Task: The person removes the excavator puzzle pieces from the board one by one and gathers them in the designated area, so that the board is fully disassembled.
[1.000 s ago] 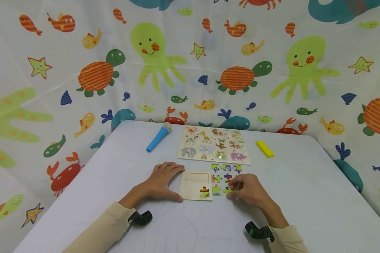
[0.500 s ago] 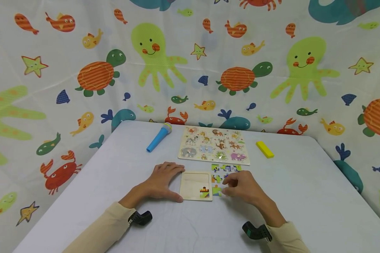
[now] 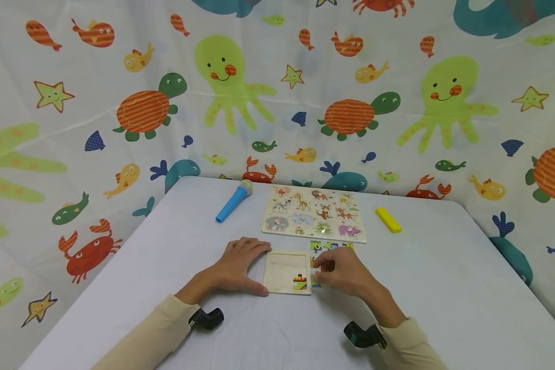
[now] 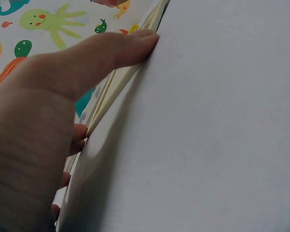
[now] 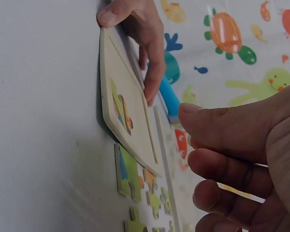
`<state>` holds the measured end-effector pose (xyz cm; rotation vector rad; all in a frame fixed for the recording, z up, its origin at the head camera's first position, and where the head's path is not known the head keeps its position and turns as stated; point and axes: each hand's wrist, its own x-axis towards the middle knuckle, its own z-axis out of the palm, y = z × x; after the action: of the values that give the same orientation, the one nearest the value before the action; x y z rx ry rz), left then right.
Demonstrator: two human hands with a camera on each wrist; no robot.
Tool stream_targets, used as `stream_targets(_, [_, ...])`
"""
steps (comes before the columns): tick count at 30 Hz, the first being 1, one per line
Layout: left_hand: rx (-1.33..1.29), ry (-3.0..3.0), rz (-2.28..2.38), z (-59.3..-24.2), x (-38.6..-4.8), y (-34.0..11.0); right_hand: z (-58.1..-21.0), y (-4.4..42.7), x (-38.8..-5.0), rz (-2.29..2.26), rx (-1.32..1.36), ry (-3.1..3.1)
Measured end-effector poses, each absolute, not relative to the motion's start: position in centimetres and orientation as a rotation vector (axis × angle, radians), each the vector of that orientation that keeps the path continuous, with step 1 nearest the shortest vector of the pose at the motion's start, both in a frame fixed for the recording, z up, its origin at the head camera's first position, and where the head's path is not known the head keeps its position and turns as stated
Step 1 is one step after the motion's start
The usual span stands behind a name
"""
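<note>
My left hand rests against the left side of a small square wooden puzzle tray; its thumb touches the near corner and a finger the far corner. A coloured jigsaw piece lies in the tray's lower right corner. My right hand hovers just right of the tray, fingers bent, with a gap between thumb and forefinger. No piece shows in its fingers in the right wrist view. Below it lie loose jigsaw pieces, among them a green one beside the tray's edge. The hand hides several pieces in the head view.
Behind the tray lies an animal peg puzzle board. A blue toy microphone is at the back left and a yellow block at the right. A printed curtain hangs at the table's far edge.
My right hand has moved left across the loose pieces, closer to the tray's right edge. My left hand and the tray stay in place.
</note>
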<state>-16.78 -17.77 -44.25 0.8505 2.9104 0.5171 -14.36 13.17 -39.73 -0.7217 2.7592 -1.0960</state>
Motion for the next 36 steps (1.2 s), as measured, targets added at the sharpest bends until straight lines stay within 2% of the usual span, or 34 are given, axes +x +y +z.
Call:
stream_targets(13, [0.848,2.896,0.519,-44.3,-16.7,-17.6,-40.4,11.7,-14.2,-0.978,-0.775,2.736])
stream_targets(36, [0.850,2.910,0.508,-44.4,-16.9,-17.7,-41.3,10.3,-13.6,-0.905,-0.659,2.721])
